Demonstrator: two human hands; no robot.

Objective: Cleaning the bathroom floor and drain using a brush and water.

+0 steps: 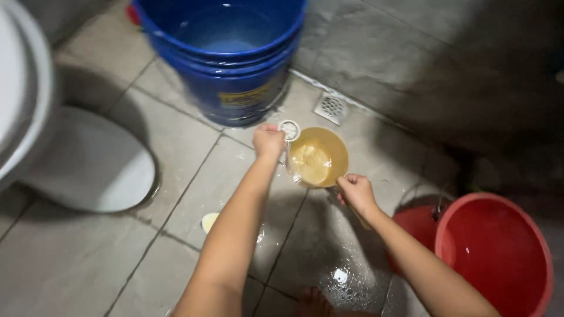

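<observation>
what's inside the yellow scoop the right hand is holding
The yellow scoop in the right hand holds some water. Its bottom shows through, nothing else visible; the handle is covered by the fingers.

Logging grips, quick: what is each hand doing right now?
Left hand: closed on a small white round strainer-like piece at the dipper's rim.
Right hand: closed on the handle of the yellow water dipper.

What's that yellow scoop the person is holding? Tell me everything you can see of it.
The scoop is a round, yellowish, translucent plastic dipper with a handle running back toward the person. The right hand grips that handle. It is held roughly level above the wet tiled floor, in front of the blue bucket. Something pale and foamy lies inside. The left hand holds a small white round thing at its rim.
</observation>
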